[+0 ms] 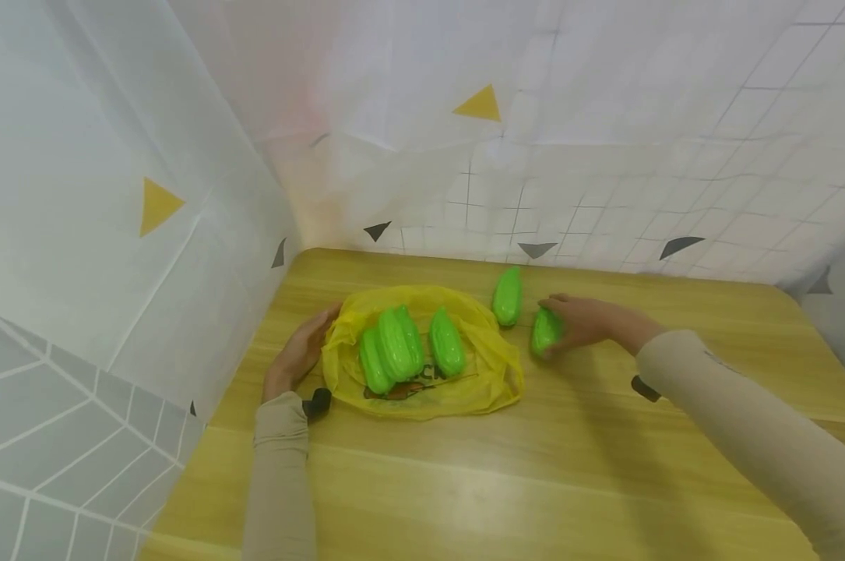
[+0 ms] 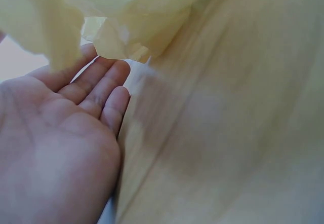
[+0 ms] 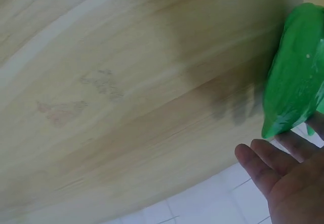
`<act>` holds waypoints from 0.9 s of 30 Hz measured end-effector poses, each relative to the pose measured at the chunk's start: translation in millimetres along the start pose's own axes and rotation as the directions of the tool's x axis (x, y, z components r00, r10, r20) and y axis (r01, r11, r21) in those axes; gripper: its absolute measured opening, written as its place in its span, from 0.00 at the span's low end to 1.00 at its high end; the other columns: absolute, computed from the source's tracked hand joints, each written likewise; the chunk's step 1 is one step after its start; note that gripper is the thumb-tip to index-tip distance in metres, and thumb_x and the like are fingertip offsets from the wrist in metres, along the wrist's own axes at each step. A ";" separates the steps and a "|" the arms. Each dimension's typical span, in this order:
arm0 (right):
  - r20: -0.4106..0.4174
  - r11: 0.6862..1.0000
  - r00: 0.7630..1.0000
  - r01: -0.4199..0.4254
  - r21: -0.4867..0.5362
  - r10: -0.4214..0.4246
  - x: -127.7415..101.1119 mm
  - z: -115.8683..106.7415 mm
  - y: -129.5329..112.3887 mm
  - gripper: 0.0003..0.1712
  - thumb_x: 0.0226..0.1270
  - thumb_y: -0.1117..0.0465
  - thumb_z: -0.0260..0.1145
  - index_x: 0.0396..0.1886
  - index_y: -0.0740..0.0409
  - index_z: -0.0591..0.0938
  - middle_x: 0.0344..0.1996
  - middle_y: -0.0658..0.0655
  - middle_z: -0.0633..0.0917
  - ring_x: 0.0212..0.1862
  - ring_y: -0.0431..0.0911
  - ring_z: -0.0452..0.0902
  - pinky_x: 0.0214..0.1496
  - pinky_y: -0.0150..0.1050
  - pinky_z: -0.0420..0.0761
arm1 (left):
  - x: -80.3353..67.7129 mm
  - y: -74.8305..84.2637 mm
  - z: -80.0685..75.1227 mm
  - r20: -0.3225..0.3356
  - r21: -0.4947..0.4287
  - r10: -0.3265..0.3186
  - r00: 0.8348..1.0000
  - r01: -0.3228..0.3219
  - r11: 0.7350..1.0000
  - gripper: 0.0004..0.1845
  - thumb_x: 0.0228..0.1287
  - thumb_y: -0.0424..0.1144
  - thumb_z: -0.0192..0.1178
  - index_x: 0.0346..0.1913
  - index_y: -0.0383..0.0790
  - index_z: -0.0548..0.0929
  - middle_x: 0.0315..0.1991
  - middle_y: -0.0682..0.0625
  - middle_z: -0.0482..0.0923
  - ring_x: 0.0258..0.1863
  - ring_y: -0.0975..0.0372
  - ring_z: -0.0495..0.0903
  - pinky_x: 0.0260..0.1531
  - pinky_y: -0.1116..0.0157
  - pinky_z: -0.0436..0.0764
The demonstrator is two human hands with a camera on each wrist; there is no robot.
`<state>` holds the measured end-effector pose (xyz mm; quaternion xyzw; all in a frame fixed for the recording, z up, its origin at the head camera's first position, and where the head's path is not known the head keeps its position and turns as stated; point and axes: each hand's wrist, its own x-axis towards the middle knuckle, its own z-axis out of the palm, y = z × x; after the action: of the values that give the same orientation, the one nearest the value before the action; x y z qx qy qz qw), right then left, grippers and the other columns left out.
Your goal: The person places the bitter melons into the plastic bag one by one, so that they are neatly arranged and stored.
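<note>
A thin yellow plastic bag lies spread on the wooden table, with dark print on it. Several glossy, bright green, elongated vegetable-shaped pieces lie within its outline. My left hand is at the bag's left edge; in the left wrist view its fingers are loosely extended, touching the crumpled yellow film. To the right of the bag my right hand holds another green piece between thumb and fingers. That green piece stays partly out of frame in the right wrist view, and the thumb is hidden there.
One more green piece lies loose by the bag's upper right edge. A pale printed sheet stands as a wall behind the table, and another closes off the left side. Dark wrist devices sit beside both wrists.
</note>
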<state>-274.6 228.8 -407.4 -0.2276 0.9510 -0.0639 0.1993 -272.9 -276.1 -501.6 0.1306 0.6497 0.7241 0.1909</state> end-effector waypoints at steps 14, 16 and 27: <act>-0.038 0.998 0.999 0.034 -0.048 -0.036 -7.2 -1.3 -3.9 0.60 0.49 0.37 0.75 0.72 0.67 0.61 0.69 0.77 0.61 0.63 0.73 0.68 0.63 0.66 0.69 | 1.0 -0.6 0.7 0.012 0.019 0.011 1.000 -0.011 1.000 0.33 0.80 0.53 0.31 0.78 0.37 0.48 0.80 0.43 0.43 0.78 0.49 0.39 0.75 0.46 0.37; -0.049 0.996 0.998 0.036 -0.082 -0.040 -7.5 -5.4 -5.0 0.61 0.48 0.36 0.75 0.72 0.68 0.62 0.69 0.77 0.62 0.62 0.72 0.69 0.63 0.65 0.71 | 0.8 -0.6 1.0 0.006 0.009 0.008 1.000 -0.008 1.000 0.33 0.80 0.54 0.31 0.78 0.37 0.49 0.79 0.43 0.44 0.78 0.49 0.39 0.75 0.46 0.38; -0.070 0.987 0.996 0.045 -0.153 -0.056 -9.3 -41.1 -9.0 0.60 0.51 0.38 0.75 0.72 0.69 0.60 0.69 0.77 0.62 0.63 0.70 0.69 0.63 0.63 0.71 | 0.3 -0.3 1.5 -0.005 -0.019 -0.003 1.000 0.003 1.000 0.32 0.80 0.53 0.32 0.78 0.38 0.49 0.79 0.44 0.46 0.78 0.51 0.41 0.76 0.47 0.39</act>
<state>-280.1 226.4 -364.7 -0.2634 0.9538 -0.0051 0.1445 -272.5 -274.6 -501.8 0.1259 0.6434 0.7304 0.1916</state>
